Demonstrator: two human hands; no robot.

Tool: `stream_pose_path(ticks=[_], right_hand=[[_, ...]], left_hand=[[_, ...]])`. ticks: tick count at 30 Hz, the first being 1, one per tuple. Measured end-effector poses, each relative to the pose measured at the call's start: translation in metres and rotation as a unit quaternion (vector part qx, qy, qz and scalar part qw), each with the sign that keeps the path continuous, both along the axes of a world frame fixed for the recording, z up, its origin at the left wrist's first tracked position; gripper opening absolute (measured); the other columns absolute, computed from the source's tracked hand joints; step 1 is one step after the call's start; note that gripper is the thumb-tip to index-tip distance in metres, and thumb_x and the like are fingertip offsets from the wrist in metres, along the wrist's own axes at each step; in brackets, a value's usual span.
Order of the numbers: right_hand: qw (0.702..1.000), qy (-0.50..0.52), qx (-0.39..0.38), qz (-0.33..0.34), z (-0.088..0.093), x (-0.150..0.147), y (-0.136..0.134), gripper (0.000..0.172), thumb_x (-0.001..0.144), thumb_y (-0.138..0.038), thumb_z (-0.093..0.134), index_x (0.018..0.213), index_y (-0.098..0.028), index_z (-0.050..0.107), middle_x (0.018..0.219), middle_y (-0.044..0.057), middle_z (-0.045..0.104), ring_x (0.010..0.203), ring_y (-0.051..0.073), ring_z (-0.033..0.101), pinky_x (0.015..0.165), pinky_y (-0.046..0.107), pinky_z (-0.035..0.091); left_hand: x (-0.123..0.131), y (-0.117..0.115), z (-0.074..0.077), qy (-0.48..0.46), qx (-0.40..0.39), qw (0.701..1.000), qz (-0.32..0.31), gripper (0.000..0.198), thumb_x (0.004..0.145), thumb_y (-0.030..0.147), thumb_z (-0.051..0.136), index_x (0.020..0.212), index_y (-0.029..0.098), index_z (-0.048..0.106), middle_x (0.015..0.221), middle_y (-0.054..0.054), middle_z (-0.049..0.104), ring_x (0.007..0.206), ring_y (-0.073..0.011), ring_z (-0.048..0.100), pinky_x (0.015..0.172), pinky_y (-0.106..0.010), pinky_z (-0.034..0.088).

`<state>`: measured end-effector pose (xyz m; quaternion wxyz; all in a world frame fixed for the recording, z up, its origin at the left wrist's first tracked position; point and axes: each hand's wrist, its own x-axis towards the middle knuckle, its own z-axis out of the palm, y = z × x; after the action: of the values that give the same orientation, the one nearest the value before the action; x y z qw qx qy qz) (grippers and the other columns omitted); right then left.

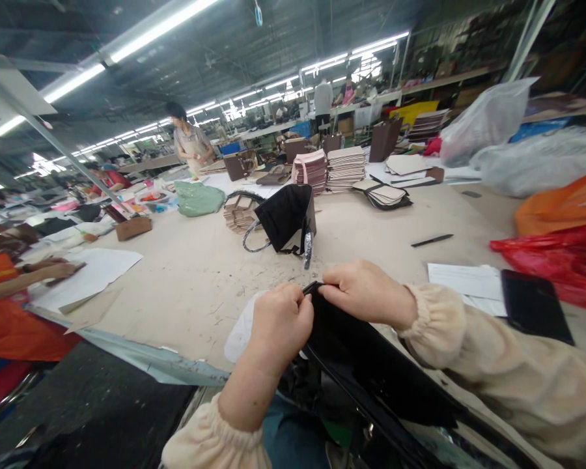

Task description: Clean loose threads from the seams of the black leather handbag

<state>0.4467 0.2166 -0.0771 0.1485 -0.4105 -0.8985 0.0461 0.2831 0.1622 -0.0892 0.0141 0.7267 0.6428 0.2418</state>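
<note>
A black bag point(366, 365) lies at the table's near edge, its opening facing up and its body running down to the lower right. My left hand point(283, 319) is closed on the far end of its rim. Beside it, my right hand point(364, 290) pinches the same rim with thumb and fingers, the two hands a short gap apart. Farther off on the table stands a second black bag point(286, 218), open, with a wrapped handle point(256, 242) hanging at its left side.
Stacked brown pieces point(310, 172) and pale pieces point(346, 168) stand beyond. A pen-like tool point(432, 240), papers point(461, 280), a black tablet-like object point(534, 305) and red plastic point(557, 267) are on the right. A person's hands point(58, 268) work at left.
</note>
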Motion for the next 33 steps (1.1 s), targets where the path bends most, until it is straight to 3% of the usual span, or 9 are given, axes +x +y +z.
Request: stream_pose_path(ticks=[3,5,7,9,17,23,33], right_hand=[[0.999,0.043,-0.029,-0.011,-0.002,0.003,0.001,0.027,0.083,-0.033,0.049,0.066,-0.019,0.064,0.061,0.000,0.062,0.058,0.013,0.053,0.054,0.024,0.031],[0.995,0.088,-0.049,0.000,-0.004,0.005,0.002,0.019,0.080,-0.030,0.053,0.085,-0.020,0.068,0.067,-0.001,0.064,0.061,0.012,0.055,0.057,0.022,0.035],[0.989,0.129,-0.053,0.037,-0.006,0.006,0.005,0.029,0.079,-0.023,0.055,0.105,-0.020,0.065,0.079,0.000,0.067,0.069,0.012,0.058,0.065,0.021,0.040],[0.984,0.151,-0.044,0.080,-0.007,0.006,0.008,0.036,0.079,-0.019,0.056,0.114,-0.019,0.062,0.090,0.002,0.067,0.078,0.013,0.059,0.072,0.022,0.042],[0.985,0.091,-0.009,0.144,-0.005,0.004,0.015,0.020,0.083,-0.022,0.057,0.098,-0.018,0.070,0.088,0.004,0.068,0.081,0.015,0.061,0.073,0.023,0.043],[0.987,0.077,0.001,0.138,-0.006,0.002,0.016,0.018,0.084,-0.023,0.057,0.096,-0.020,0.071,0.086,0.003,0.069,0.079,0.015,0.061,0.070,0.023,0.043],[0.989,0.072,-0.007,0.130,-0.004,0.001,0.017,0.017,0.084,-0.024,0.057,0.093,-0.021,0.071,0.086,0.001,0.069,0.076,0.014,0.060,0.067,0.022,0.040]], left_hand=[[0.000,0.000,-0.001,-0.008,-0.003,1.000,0.006,0.026,0.078,0.023,0.050,0.053,0.017,0.047,0.055,0.001,0.051,0.055,-0.0106,0.047,0.055,-0.024,0.029],[0.000,0.000,-0.001,-0.015,-0.002,1.000,0.008,0.026,0.078,0.024,0.050,0.053,0.017,0.047,0.055,0.001,0.050,0.054,-0.0103,0.047,0.055,-0.024,0.029],[-0.001,-0.001,-0.001,-0.019,-0.002,1.000,0.006,0.025,0.077,0.023,0.051,0.053,0.017,0.047,0.055,0.002,0.050,0.054,-0.0101,0.046,0.055,-0.024,0.029],[-0.001,-0.002,-0.001,-0.020,0.000,1.000,0.000,0.025,0.077,0.022,0.052,0.054,0.017,0.047,0.055,0.002,0.050,0.055,-0.0101,0.047,0.055,-0.024,0.029],[-0.006,-0.005,-0.002,-0.020,0.014,0.999,-0.034,0.023,0.079,0.022,0.053,0.057,0.017,0.051,0.059,0.001,0.054,0.058,-0.0109,0.050,0.057,-0.024,0.033],[-0.008,-0.004,-0.008,-0.120,0.053,0.988,-0.082,0.021,0.078,0.018,0.055,0.058,0.017,0.057,0.077,-0.001,0.066,0.072,-0.0109,0.059,0.067,-0.021,0.042],[-0.005,-0.002,-0.005,-0.112,0.043,0.992,-0.027,0.021,0.073,0.018,0.058,0.053,0.017,0.057,0.072,-0.002,0.068,0.068,-0.0122,0.062,0.064,-0.021,0.044]])
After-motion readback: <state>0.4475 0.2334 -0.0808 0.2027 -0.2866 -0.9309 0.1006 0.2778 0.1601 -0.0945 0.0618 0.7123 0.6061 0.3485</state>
